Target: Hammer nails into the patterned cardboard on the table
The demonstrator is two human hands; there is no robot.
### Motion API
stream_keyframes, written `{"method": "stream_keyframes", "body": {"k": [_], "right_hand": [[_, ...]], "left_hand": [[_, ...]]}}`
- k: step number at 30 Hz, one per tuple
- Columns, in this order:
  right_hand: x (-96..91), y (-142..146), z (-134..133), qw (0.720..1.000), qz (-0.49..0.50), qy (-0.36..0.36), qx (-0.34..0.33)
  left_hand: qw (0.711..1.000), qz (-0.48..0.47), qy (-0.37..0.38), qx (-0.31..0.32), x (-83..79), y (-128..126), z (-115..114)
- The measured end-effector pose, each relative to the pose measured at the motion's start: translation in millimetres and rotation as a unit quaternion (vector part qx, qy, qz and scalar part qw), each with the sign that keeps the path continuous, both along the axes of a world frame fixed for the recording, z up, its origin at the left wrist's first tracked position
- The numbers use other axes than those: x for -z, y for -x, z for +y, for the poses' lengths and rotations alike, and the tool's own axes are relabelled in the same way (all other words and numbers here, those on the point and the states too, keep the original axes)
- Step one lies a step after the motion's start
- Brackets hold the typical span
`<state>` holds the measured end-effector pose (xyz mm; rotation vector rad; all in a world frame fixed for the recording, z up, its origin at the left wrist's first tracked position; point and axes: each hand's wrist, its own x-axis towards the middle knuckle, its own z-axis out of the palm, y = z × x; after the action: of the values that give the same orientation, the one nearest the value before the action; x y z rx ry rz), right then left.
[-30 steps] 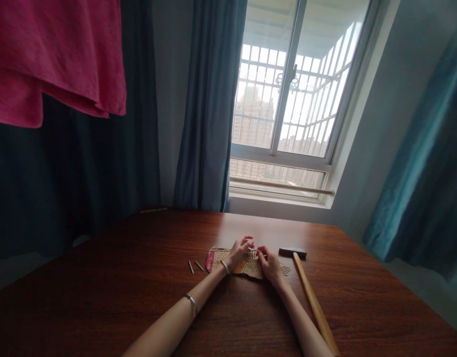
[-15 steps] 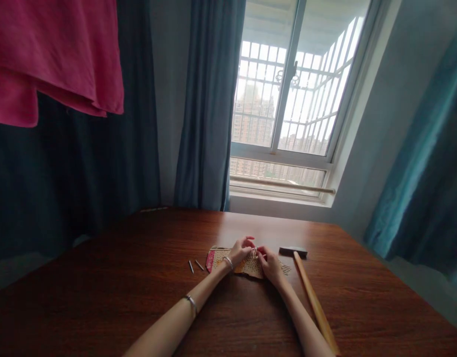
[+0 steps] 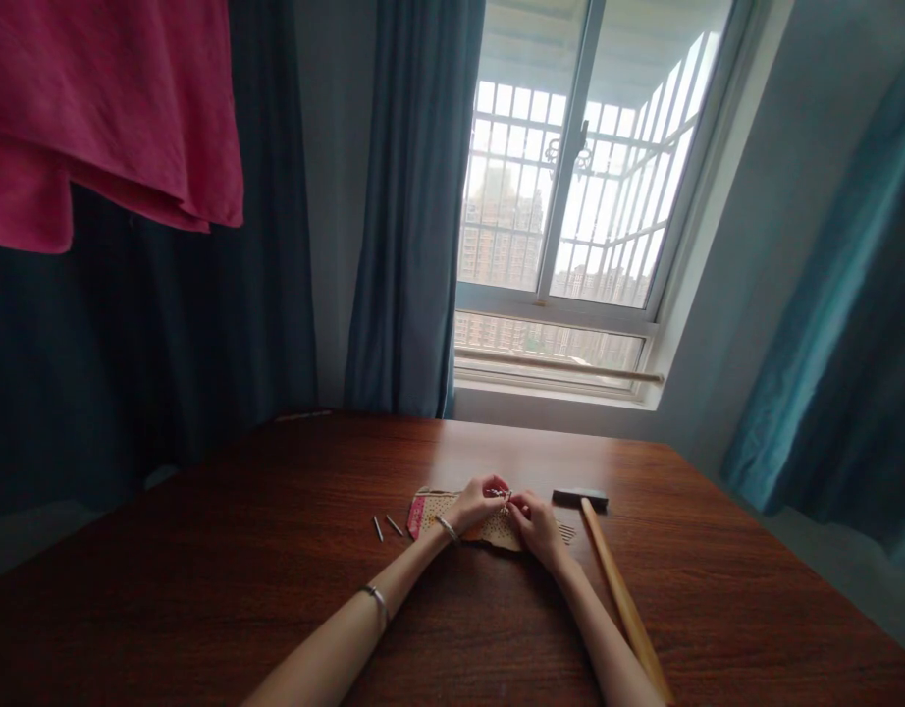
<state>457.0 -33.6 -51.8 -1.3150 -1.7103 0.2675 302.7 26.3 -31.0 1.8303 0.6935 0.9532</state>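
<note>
A tan perforated board (image 3: 434,507) with a pink patterned end lies flat on the brown wooden table (image 3: 276,589). Both hands rest on it, meeting at its middle. My left hand (image 3: 476,504) has its fingers curled in a pinch on a small thin metal piece. My right hand (image 3: 535,520) is curled beside it, fingertips touching the same spot; what it grips is too small to make out. Two thin dark nails (image 3: 386,527) lie loose on the table left of the board.
A hammer lies right of my right arm, its dark head (image 3: 580,498) far from me and its long wooden handle (image 3: 621,599) running toward me. A window, blue curtains and a hanging pink cloth (image 3: 106,108) are behind the table.
Both hands have drawn closer together over the middle of the board, the fingers more tightly pinched. The board, nails and hammer have not moved.
</note>
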Motion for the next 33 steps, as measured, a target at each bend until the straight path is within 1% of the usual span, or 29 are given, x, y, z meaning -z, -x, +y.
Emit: {"method": "stream_keyframes", "body": {"k": [4,9,12,17,23,26,30,32,33], "right_hand": [[-0.9,1,-1,1.0,-0.013,-0.002,-0.004],[0.9,1,0,1.0,-0.028,0.007,-0.001],[2.2,1,1,1.0,-0.028,0.01,0.0],[3.0,0,0,1.0,-0.021,0.019,0.001],[1.3,3,-2,0.999,-0.011,0.04,0.003],[-7.7,2,-5,0.998,-0.004,0.061,0.006],[-34.9,-17,-16,0.997,-0.003,0.078,0.022],[-48.2,-33,-32,0.995,-0.012,0.077,0.058],[-52.5,-42,-43,0.991,-0.032,0.08,0.099]], "left_hand": [[1.0,0.005,-0.017,0.0,2.0,0,0],[0.998,0.033,-0.045,-0.005,11.1,-3,8],[0.997,0.06,-0.039,-0.004,14.1,-5,12],[0.995,0.092,-0.026,-0.004,11.2,-5,11],[0.996,0.082,-0.003,0.021,8.6,-5,12],[0.996,0.084,0.0,0.02,6.7,-5,12],[0.996,0.093,-0.005,0.012,2.3,-5,8],[0.995,0.098,0.001,0.007,0.6,-5,7],[0.995,0.099,0.005,0.004,0.2,-5,6]]}}
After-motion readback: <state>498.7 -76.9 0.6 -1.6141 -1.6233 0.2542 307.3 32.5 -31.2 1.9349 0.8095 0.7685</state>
